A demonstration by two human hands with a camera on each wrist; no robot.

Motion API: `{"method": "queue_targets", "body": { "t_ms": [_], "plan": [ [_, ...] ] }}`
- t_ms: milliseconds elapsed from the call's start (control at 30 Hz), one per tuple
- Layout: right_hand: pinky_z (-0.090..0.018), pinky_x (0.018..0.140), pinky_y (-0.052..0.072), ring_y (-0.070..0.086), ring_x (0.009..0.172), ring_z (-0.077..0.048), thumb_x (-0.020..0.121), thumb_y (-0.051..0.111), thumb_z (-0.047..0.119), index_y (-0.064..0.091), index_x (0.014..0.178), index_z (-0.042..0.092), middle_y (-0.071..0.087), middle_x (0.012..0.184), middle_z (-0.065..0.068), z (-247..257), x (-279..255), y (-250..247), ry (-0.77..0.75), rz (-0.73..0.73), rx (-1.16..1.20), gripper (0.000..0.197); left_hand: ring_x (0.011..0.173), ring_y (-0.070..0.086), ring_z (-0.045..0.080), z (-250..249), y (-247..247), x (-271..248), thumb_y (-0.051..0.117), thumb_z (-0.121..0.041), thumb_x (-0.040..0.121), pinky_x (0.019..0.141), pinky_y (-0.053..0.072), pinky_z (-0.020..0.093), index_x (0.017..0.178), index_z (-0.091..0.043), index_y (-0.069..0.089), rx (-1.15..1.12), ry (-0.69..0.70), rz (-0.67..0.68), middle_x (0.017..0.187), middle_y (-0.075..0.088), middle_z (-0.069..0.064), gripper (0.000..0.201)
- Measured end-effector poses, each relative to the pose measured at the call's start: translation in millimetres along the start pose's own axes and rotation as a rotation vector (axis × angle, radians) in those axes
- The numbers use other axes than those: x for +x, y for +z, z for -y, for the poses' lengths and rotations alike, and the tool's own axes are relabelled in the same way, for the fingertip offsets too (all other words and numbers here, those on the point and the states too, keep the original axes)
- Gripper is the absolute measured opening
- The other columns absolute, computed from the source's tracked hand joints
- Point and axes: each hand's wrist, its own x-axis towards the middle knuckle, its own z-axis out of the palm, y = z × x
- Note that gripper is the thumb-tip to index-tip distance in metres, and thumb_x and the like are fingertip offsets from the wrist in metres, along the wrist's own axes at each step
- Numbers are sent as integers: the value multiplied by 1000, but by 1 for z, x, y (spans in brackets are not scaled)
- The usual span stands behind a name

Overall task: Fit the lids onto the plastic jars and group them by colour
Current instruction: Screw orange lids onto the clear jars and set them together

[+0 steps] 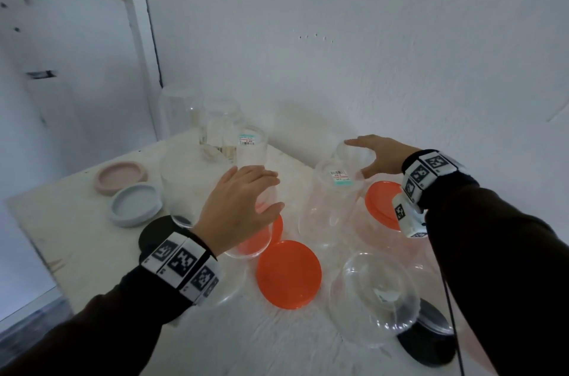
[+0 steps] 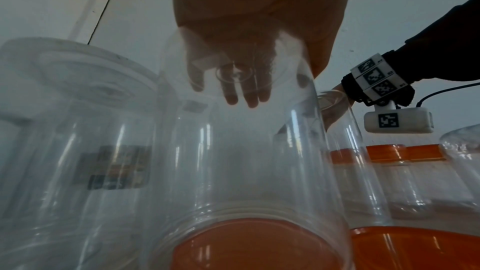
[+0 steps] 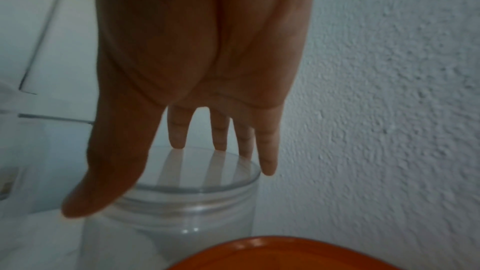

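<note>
Now, left hand [image 1: 238, 206]: spread loosely over inverted clear plastic jar [image 1: 260, 221], not clasping
Right hand [image 1: 380, 157]: fingers straight, touching another jar [image 1: 351, 157]
Handling: probably light, slippery; hold sidewalls

A white wooden table [image 1: 92, 255] stands in a corner against a white plaster wall [image 1: 369, 36]. At its far left edge a round pink lid [image 1: 120, 176] lies just behind a round pale blue lid [image 1: 137, 204], the two touching. Right of them stands a cluster of clear plastic jars [image 1: 221, 129], reaching back to the wall. A round black lid [image 1: 154, 234] lies in front of the blue one. Mid-table, a round orange lid [image 1: 289, 274] lies flat, with a clear inverted jar [image 2: 241, 151] behind it to the left, standing over another orange lid [image 2: 254, 241]. The left hand [image 1: 237, 206] rests on that jar. Farther right, the right hand [image 1: 381, 157] sits over a clear open-mouthed jar [image 3: 182, 192] beside the wall.
</note>
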Motion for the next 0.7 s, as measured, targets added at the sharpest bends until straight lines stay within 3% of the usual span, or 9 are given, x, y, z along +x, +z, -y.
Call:
{"method": "queue_targets", "body": {
  "t_ms": [67,167,233,433,533,700],
  "plan": [
    [-37,113,15,19,140,-20,79,72,28,30,144,30,21,153,-2,-2,-2,0,-1,-27,-10,77,116,55,17,0,0,0,41,-51,78,102,40,48,112,-16,65,3,0,5,118,64,-3,54],
    [-31,105,26,36,128,-22,81,70,24,45,135,26,38,139,-6,-2,-4,2,-32,-75,-23,60,117,55,16,0,0,0,41,-51,78,102,40,49,112,-17,65,5,-8,7,118,64,-4,54],
    [-29,100,31,41,120,-21,80,71,20,50,131,25,40,131,-6,0,-6,5,-48,-75,-25,56,117,54,16,-1,0,0,41,-51,78,102,40,49,112,-17,65,9,-8,8,118,64,-4,54],
    [-29,102,28,41,123,-19,80,71,16,52,129,23,46,133,-3,-2,-12,3,-53,-60,-16,53,117,54,16,-2,-1,1,40,-52,78,103,39,48,113,-17,64,10,-8,18,119,63,-3,55],
    [-24,98,28,42,124,-17,85,66,17,51,129,22,48,135,-1,-2,-18,-3,-59,-84,0,47,117,54,16,-2,0,0,40,-51,78,101,40,50,113,-16,64,9,-5,19,119,64,-3,55],
    [-26,92,41,55,111,-18,90,58,19,55,124,19,56,128,-2,14,-43,-32,-154,-264,119,35,116,55,17,-2,0,0,41,-51,78,101,40,49,112,-15,65,8,3,18,118,64,-2,54]
  ]
}}
